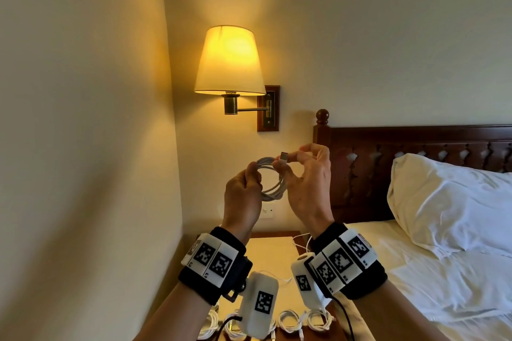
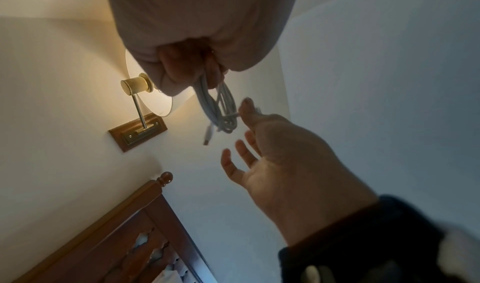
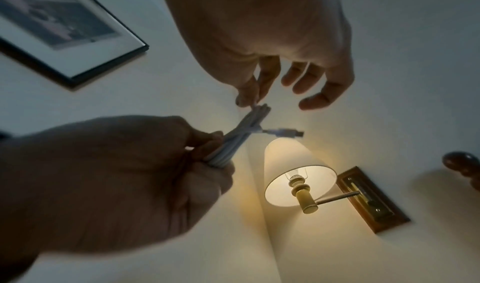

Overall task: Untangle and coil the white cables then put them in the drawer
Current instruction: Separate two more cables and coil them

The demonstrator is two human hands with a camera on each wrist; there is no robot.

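Observation:
I hold a coiled white cable (image 1: 273,184) up in front of the wall at chest height. My left hand (image 1: 253,173) grips the coil's left side in a fist, which also shows in the left wrist view (image 2: 187,76). Thumb and forefinger of my right hand (image 1: 288,162) pinch the coil's strands near the top (image 3: 253,100); the other fingers are spread loose. The cable's USB plug (image 1: 284,156) sticks out free beside that pinch (image 3: 288,133). No drawer is clearly visible.
Below my wrists is a wooden nightstand (image 1: 271,252) with a loose white cable (image 1: 302,241) on it. Several coiled white cables (image 1: 288,321) lie at the bottom edge. A lit wall lamp (image 1: 230,61) hangs above. The bed (image 1: 443,271) and headboard (image 1: 388,147) are at right.

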